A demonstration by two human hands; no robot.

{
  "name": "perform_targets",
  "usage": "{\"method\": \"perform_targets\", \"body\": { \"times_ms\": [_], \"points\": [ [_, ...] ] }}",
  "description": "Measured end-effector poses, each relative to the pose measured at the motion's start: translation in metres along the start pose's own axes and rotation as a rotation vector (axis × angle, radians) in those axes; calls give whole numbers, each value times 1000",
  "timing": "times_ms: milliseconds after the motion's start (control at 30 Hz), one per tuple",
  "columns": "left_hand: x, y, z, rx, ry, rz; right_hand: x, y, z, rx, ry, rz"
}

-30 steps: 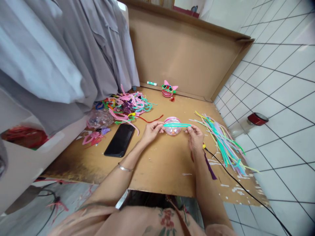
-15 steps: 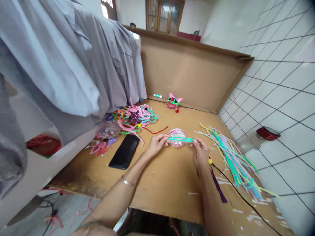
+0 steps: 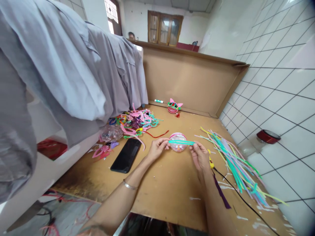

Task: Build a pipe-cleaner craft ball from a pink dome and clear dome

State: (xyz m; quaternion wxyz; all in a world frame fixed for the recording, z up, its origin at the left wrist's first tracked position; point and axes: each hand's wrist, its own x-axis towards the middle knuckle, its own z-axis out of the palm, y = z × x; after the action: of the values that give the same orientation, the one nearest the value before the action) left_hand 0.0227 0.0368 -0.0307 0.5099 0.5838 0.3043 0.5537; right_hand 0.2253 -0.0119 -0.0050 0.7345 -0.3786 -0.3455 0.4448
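A turquoise pipe cleaner, doubled into two side-by-side strands, is stretched level between my hands. My left hand pinches its left end between thumb and fingers. The right end is gripped in the same way by my right hand. Behind the strands sits a round clear container with a pink rim and small pieces inside; the strands cross in front of it. Beside my right wrist lies a yellow-handled tool with a black cord, partly hidden by the hand.
Loose pipe cleaners lie to the right, near a red-lidded jar. At left are a black phone and a tangled pile of bent pipe cleaners. A small animal-face craft stands by the cardboard wall. Grey cloth hangs left.
The camera view has tilted up slightly, so the scene sits lower. Both hands keep their hold on the doubled turquoise pipe cleaner, with little change in position.
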Motion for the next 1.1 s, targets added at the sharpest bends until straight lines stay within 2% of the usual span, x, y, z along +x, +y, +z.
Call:
{"method": "perform_targets", "body": {
  "times_ms": [300,567,733,933,1100],
  "points": [
    [1,2,-2,-24,37,-36,0,4,2,-90,58,-35],
    [-1,16,-5,104,-68,6,-3,0,7,-184,130,-174],
    [1,14,-11,153,-86,9,0,0,12,-181,122,-141],
    [6,7,-20,163,-76,-63,-2,-4,28,-173,53,-148],
    [4,14,-20,246,-61,-82,3,-8,36,-243,79,-184]
  ]
}}
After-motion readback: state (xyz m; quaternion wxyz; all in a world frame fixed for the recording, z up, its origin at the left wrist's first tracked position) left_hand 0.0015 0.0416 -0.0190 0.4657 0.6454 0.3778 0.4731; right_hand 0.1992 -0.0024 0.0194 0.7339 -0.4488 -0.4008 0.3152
